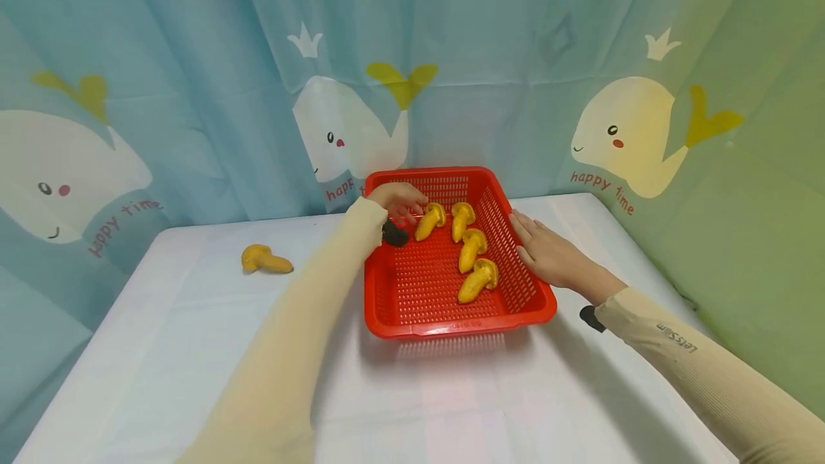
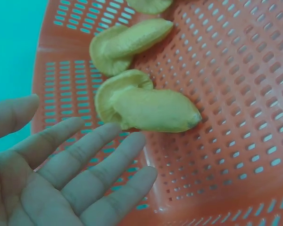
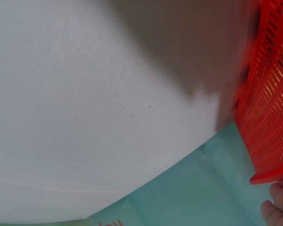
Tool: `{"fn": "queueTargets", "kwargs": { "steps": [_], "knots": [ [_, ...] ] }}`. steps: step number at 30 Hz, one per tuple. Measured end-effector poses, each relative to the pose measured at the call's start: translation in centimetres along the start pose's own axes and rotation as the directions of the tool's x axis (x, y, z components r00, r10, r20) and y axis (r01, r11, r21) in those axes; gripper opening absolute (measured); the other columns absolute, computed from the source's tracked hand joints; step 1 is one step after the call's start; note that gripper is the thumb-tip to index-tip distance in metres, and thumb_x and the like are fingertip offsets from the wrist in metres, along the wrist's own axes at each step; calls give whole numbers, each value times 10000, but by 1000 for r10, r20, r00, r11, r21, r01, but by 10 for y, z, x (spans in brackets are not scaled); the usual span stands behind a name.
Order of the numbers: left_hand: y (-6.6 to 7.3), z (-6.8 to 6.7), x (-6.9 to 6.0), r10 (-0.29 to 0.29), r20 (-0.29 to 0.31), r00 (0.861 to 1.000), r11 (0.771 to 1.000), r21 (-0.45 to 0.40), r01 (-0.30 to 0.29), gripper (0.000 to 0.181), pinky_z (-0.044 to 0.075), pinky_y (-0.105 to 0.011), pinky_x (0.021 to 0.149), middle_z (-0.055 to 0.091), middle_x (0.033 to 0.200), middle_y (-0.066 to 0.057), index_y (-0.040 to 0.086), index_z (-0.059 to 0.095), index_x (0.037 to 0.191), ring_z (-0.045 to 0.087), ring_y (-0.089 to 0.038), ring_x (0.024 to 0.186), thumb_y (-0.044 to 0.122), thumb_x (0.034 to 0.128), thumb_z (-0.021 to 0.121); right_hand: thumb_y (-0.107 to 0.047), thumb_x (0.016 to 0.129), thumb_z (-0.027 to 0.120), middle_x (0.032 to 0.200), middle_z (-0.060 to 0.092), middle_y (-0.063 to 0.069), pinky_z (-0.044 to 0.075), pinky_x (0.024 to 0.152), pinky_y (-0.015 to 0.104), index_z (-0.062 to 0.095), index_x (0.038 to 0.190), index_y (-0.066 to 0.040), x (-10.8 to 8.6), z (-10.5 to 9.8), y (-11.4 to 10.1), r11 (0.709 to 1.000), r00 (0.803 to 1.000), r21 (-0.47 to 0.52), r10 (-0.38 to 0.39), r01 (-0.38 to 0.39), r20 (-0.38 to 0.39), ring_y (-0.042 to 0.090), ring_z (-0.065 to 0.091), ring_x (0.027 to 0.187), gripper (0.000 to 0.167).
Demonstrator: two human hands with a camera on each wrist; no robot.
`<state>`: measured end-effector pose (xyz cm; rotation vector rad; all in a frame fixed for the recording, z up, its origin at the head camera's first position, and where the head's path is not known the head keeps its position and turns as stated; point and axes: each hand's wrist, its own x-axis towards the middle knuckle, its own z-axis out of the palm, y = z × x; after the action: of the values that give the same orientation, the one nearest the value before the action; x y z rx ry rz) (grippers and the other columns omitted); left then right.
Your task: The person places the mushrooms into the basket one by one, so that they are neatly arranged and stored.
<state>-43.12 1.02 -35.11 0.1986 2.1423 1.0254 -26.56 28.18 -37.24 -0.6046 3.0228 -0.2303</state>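
A red plastic basket [image 1: 412, 329] with slotted walls stands on the table and has several yellow mushrooms in it. My left hand [image 1: 402, 199] reaches over its back left part, fingers spread and loosely extended, holding nothing. Closest to those fingers lies one mushroom [image 2: 153, 109], its cap toward the basket wall; whether they touch it I cannot tell. Three others, such as the front mushroom [image 1: 478, 281], line the right side. Along the basket's right rim rests my right hand [image 1: 551, 253], fingers straight. Only its fingertips [image 3: 272, 212] show beside the rim in the right wrist view.
One more yellow mushroom [image 1: 266, 259] lies on the white-covered table [image 1: 213, 335], left of the basket. A blue curtain [image 1: 503, 34] with whale prints hangs right behind the table's back edge, and a green one [image 1: 767, 249] borders the right side.
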Motion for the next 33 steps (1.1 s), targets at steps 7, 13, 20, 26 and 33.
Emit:
{"fn": "queueTargets", "kwargs": {
  "steps": [7,13,20,26,33],
  "knots": [
    [4,0,-40,87,59,994,995,-47,-85,516,393,-423,1067,403,1444,-189,29,280,1447,464,-345,1263,247,1000,418,-223,994,355,1560,119,224,161,1161,548,101,1482,47,1,0,1,1000,1000,-4,-10,10,-1,379,146,1438,613],
    [-4,-3,-53,192,64,979,981,-31,-190,494,370,-459,1084,424,1432,-201,25,299,1454,446,-361,1297,230,1015,391,-223,990,367,1560,116,223,158,1162,549,98,1483,44,2,0,2,1000,1000,-1,-8,8,6,378,143,1439,622],
    [-24,-16,-75,275,41,961,961,-37,-274,453,379,-459,1084,442,1410,-232,15,351,1432,488,-347,1260,214,1025,354,-230,991,363,1565,102,216,148,1163,551,91,1487,35,2,0,1,1000,1000,3,-3,3,18,376,129,1443,624],
    [-40,-34,-102,277,32,960,961,-30,-276,461,374,-454,1089,426,1431,-216,16,338,1434,484,-343,1264,219,1021,363,-225,994,351,1555,111,240,152,1157,562,96,1481,50,1,-1,0,1000,1000,10,-17,17,12,396,138,1434,615],
    [-57,-53,-127,295,19,955,956,-2,-295,469,360,-499,1086,403,1428,-255,-11,311,1436,452,-377,1283,209,1023,348,-235,994,355,1561,106,226,147,1162,554,79,1486,40,0,0,1,1000,1000,8,-11,11,12,382,130,1440,628]
  ]
}}
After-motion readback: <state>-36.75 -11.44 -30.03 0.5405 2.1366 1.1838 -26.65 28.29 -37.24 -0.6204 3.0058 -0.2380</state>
